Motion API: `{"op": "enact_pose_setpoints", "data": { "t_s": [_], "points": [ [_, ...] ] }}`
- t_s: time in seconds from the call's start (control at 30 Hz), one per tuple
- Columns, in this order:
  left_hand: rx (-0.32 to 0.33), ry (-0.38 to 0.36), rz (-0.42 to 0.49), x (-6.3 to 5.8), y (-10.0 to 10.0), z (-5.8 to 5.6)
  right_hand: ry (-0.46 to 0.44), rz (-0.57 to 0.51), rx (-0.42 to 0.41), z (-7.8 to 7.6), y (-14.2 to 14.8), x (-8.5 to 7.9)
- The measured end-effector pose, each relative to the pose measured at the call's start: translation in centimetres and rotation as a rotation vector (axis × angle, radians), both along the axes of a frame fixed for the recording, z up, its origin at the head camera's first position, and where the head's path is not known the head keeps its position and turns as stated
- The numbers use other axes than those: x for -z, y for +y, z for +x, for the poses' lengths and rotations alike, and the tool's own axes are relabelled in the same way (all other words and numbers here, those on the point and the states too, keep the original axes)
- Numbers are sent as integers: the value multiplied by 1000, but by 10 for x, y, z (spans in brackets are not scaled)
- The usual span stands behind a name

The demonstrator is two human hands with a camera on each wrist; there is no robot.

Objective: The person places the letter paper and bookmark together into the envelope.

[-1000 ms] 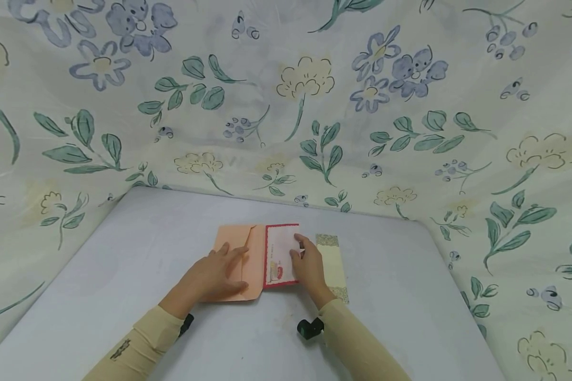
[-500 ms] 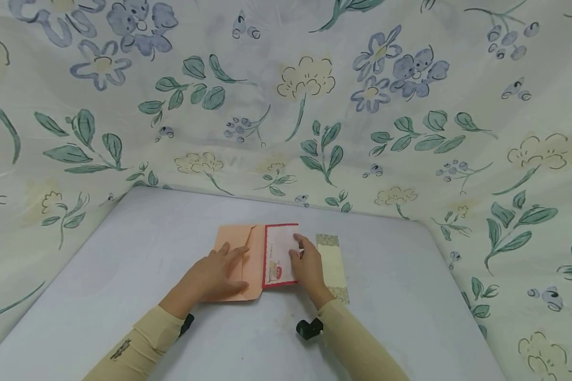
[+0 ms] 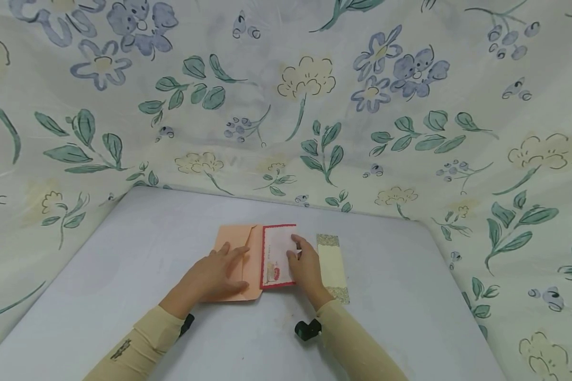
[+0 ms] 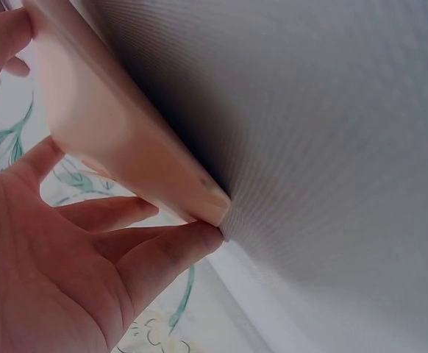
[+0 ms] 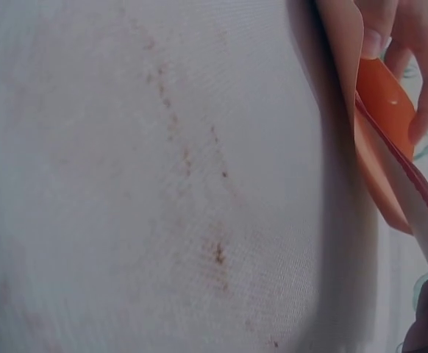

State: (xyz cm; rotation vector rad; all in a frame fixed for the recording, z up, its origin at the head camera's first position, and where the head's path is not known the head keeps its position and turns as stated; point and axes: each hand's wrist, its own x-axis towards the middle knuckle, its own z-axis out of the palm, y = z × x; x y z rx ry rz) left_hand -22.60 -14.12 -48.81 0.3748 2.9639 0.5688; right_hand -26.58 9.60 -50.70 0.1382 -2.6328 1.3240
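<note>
A peach envelope (image 3: 253,264) lies on the table, its mouth facing right. My left hand (image 3: 219,269) holds it, fingers spread over the top; in the left wrist view the fingertips grip along the edge of the envelope (image 4: 118,118). To the right, a white card (image 3: 277,248) with a red scalloped border and a small printed picture is pinched at its right side by my right hand (image 3: 307,264). Its left edge overlaps the envelope's right part. In the right wrist view the red-edged card (image 5: 401,158) stands at the opening, against the orange inside (image 5: 387,103).
A cream strip of paper with speckled patterned ends (image 3: 332,260) lies just right of my right hand. The white table (image 3: 124,280) spreads around, with a floral cloth (image 3: 286,111) behind it. Black wrist-camera mounts (image 3: 307,330) hang below both wrists.
My right hand and the card have shifted slightly left, so the card's left edge overlaps the envelope further. My left hand and the envelope have stayed in place.
</note>
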Motion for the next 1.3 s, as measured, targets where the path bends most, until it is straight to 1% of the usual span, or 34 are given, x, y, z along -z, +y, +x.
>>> {"op": "enact_pose_setpoints", "data": {
  "t_s": [0.33,0.63,0.77,1.0,1.3],
  "points": [
    [-13,-16,1,0,0,0,-59,13,16,-2,-2,5],
    [-6,-7,3,-1,0,1,-67,-10,-19,-2,-3,6],
    [-4,-8,6,-1,1,1,-77,-6,-25,-2,-6,7],
    [-4,-15,7,-4,1,3,-62,4,-30,-1,-11,10],
    [-5,-8,-8,-2,1,2,-94,14,-38,1,-19,11]
  ]
}}
